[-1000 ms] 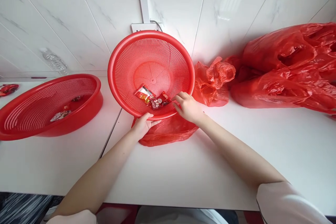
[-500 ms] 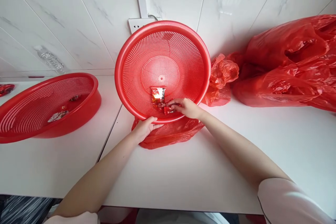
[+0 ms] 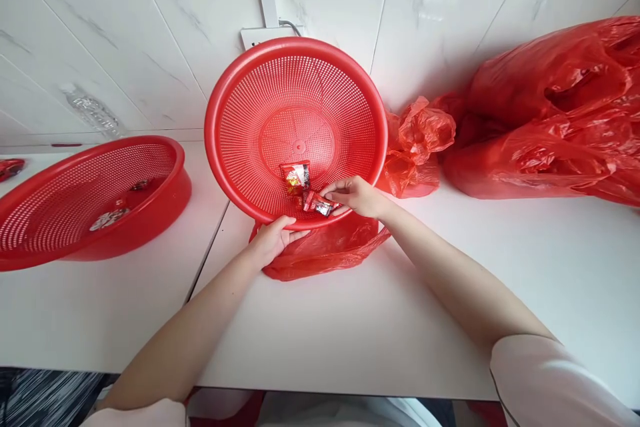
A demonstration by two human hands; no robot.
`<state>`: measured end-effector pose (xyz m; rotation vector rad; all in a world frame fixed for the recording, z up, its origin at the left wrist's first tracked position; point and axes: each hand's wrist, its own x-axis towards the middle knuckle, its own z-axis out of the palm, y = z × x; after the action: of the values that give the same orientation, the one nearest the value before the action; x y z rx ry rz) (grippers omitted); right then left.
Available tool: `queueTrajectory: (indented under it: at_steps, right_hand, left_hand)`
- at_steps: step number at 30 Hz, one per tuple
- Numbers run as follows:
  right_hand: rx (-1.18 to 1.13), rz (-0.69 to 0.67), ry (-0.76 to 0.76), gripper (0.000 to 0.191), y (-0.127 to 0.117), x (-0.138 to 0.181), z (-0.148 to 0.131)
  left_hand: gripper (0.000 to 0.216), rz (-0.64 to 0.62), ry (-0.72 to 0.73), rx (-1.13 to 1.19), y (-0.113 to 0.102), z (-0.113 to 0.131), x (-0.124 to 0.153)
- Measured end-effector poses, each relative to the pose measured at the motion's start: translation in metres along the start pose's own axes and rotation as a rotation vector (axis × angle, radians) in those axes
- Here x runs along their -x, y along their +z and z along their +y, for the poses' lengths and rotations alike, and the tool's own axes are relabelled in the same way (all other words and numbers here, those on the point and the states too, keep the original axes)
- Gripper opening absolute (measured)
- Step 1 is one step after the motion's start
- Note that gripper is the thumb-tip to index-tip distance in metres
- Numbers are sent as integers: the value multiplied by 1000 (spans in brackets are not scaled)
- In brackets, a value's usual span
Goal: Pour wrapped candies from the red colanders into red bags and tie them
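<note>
A red perforated basket (image 3: 280, 90) stands tilted toward me on the white table, resting on a crumpled red plastic bag (image 3: 325, 253). My left hand (image 3: 273, 240) grips the basket's near rim, thumb over the edge. My right hand (image 3: 353, 195) reaches into the basket's low side and pinches a small red sweet wrapper (image 3: 320, 205). A second red and gold packet (image 3: 296, 175) lies just above it on the mesh.
A second red basket (image 3: 165, 177) sits flat at the left with a few wrapped sweets (image 3: 107, 219) inside. Red plastic bags, one small (image 3: 417, 147) and one large (image 3: 550, 113), lie against the tiled wall at the right. A wall socket (image 3: 250, 37) is behind the tilted basket.
The basket has tipped up more steeply and shifted slightly. The packets slid down to its low edge, and my right hand has closed its fingers on one of them.
</note>
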<state>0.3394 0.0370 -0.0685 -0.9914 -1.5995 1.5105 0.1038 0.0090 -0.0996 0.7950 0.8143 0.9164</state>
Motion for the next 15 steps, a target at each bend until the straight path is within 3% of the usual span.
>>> queueTrajectory:
  at_steps: [5, 11, 15]
  right_hand:
    - [227, -141, -33, 33, -3, 8, -11]
    - [862, 199, -239, 29, 1, 3, -1]
    - [1099, 64, -231, 51, 7, -1, 14]
  left_hand:
    - [17, -13, 1, 20, 3, 1, 0]
    - [15, 25, 12, -13, 3, 0, 2]
    - [32, -7, 19, -30, 4, 0, 4]
